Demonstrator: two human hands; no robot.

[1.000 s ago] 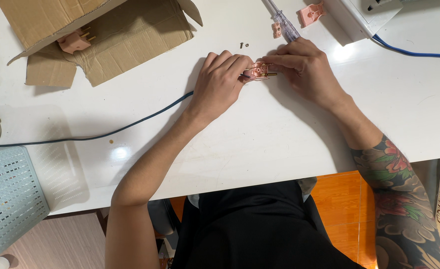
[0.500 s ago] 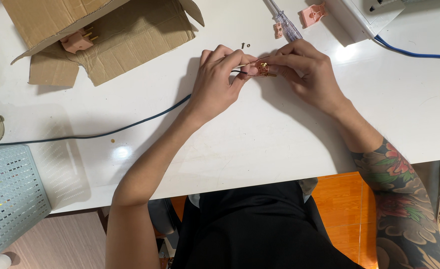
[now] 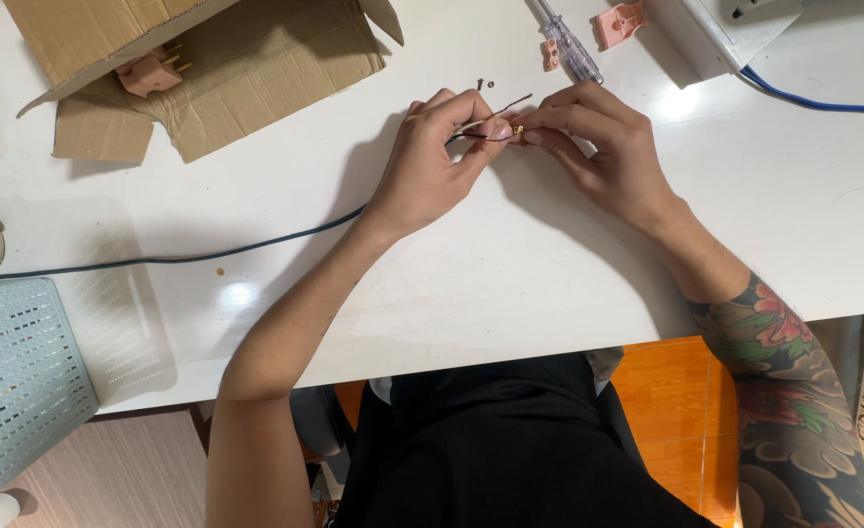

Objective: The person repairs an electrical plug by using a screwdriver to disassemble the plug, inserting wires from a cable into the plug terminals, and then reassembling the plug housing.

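My left hand (image 3: 437, 156) pinches the stripped end of a dark cable (image 3: 207, 252) that runs leftwards across the white table (image 3: 510, 264). Thin bare wire strands (image 3: 498, 112) stick out between the two hands. My right hand (image 3: 598, 147) faces the left one and grips a small part with a brass-coloured terminal (image 3: 517, 128) at its fingertips, right against the wire end. Most of that part is hidden by the fingers.
An open cardboard box (image 3: 197, 59) holding a pink plug (image 3: 147, 73) lies at the back left. A clear-handled screwdriver (image 3: 569, 44), pink plug pieces (image 3: 618, 22), small screws (image 3: 484, 85) and a white power strip (image 3: 735, 29) with a blue cable (image 3: 823, 103) lie behind the hands. A grey perforated basket (image 3: 17, 381) is at the left.
The pink plug piece seen between the hands a second ago is out of sight. Both hands have risen slightly off the table, and bare wire strands show between them.
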